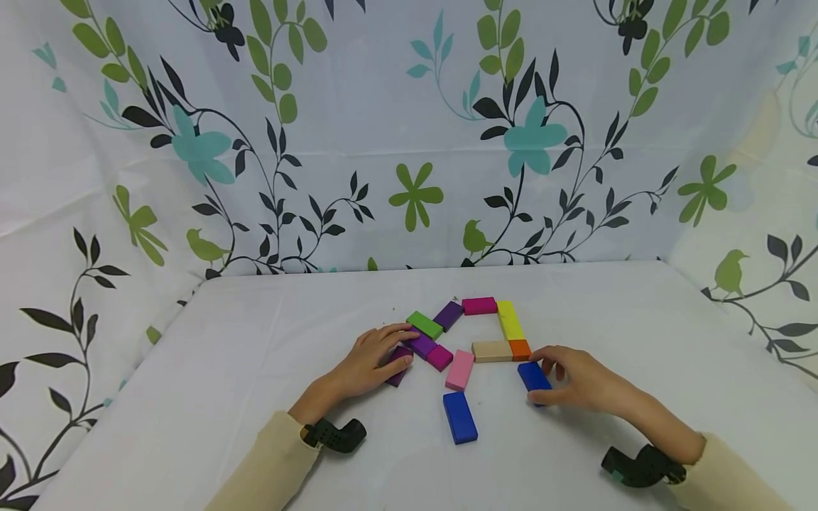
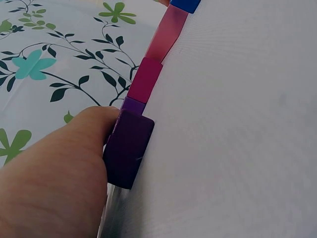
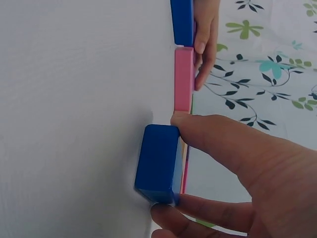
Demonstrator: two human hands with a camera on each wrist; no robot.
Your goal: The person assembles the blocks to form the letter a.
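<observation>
My right hand (image 1: 578, 380) pinches a blue block (image 1: 534, 377) lengthwise between thumb and fingers. In the right wrist view that blue block (image 3: 158, 158) stands close before the thumb. My left hand (image 1: 371, 362) rests over the left end of the block figure, fingertips at a purple block (image 1: 422, 345) beside a green block (image 1: 424, 325). Its thumb lies across a dark purple block (image 1: 397, 375), partly hidden in the head view; the left wrist view shows this dark purple block (image 2: 130, 148) at the thumb. A magenta block (image 1: 439, 358) and a pink block (image 1: 459, 370) continue the row.
A second blue block (image 1: 460, 417) lies nearest me below the pink one. Behind, a violet block (image 1: 449, 316), a crimson block (image 1: 479, 306), a yellow block (image 1: 510, 321), an orange block (image 1: 520, 349) and a tan block (image 1: 493, 351) form a bent outline. A leaf-patterned curtain (image 1: 358, 106) hangs behind the white table (image 1: 287, 305).
</observation>
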